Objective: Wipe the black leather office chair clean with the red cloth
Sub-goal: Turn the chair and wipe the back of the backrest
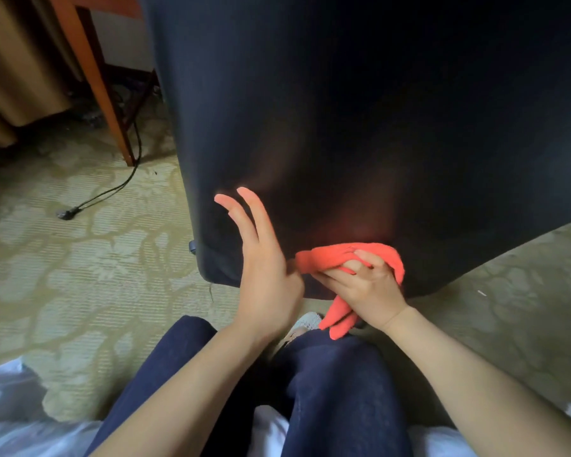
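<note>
Black leather office chair (343, 110) fills the upper frame, back panel facing the person, its lower edge just above the knees. Red cloth (327, 257) is bunched against that lower edge, roughly centre, with a loose tail hanging below the wrist. Right hand (371, 286): grip clamped on the cloth, fingers curled into the wad. Left hand (264, 258): grip apart, fingers straight, holding nothing, beside the panel's lower left corner. Touching the leather or just off it, can't tell. Step in hand looks like wiping the bottom strip of the back. To do it well: flatten the wad so more cloth meets leather. Tuck the tail in so it doesn't drag on the patterned carpet (80, 258). Plant the left palm on the panel so the chair can't swivel or roll away. Run overlapping strokes edge to edge, then wrap the cloth round the bottom seam. How clean the panel above is, can't judge from here.
</note>
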The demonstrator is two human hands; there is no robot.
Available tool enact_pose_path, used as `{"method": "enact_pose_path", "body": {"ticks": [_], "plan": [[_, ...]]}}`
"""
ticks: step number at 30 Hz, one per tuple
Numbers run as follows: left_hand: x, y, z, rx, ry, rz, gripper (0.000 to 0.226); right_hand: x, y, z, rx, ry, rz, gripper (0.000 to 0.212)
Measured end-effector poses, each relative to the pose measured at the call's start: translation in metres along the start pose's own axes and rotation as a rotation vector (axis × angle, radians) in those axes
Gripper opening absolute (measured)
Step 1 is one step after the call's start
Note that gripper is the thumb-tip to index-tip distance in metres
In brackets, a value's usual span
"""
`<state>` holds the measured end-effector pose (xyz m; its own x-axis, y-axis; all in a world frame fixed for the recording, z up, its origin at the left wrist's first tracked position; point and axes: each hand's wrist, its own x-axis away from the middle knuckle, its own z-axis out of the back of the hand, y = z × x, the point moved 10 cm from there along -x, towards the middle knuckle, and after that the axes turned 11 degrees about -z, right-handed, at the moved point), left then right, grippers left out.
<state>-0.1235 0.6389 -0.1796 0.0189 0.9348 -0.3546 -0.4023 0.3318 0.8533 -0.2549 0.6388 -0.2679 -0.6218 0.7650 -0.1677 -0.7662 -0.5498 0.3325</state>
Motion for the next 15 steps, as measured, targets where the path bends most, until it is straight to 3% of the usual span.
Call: {"method": "enact_pose_path", "body": {"ticks": [1,2,6,8,9,11,13,15], "plan": [[-0.001,-0.001,0.002,-0.013,-0.007,0.001,0.105,0.002,-0.001,0.0,0.004,-0.029,0.016,0.035],[-0.003,-0.004,0.005,-0.026,-0.01,0.008,0.106,0.005,-0.003,-0.012,-0.021,-0.228,-0.007,0.03],[-0.011,-0.015,0.014,-0.07,-0.04,0.069,0.107,0.009,0.0,-0.002,0.123,-0.206,0.035,0.037],[-0.016,-0.019,0.019,-0.073,-0.073,0.093,0.107,0.02,0.002,0.004,0.17,-0.225,0.053,0.028],[-0.018,-0.021,0.023,-0.072,-0.085,0.106,0.106,0.025,0.006,0.009,0.198,-0.177,0.077,0.017],[-0.023,-0.025,0.031,-0.06,-0.095,0.14,0.105,0.031,0.017,0.026,0.185,-0.098,0.038,0.031],[-0.026,-0.03,0.04,-0.032,-0.082,0.191,0.104,0.035,0.031,0.057,0.191,0.043,-0.045,0.024],[-0.027,-0.031,0.048,0.032,-0.041,0.255,0.104,0.038,0.045,0.088,0.161,0.186,-0.127,0.04]]}}
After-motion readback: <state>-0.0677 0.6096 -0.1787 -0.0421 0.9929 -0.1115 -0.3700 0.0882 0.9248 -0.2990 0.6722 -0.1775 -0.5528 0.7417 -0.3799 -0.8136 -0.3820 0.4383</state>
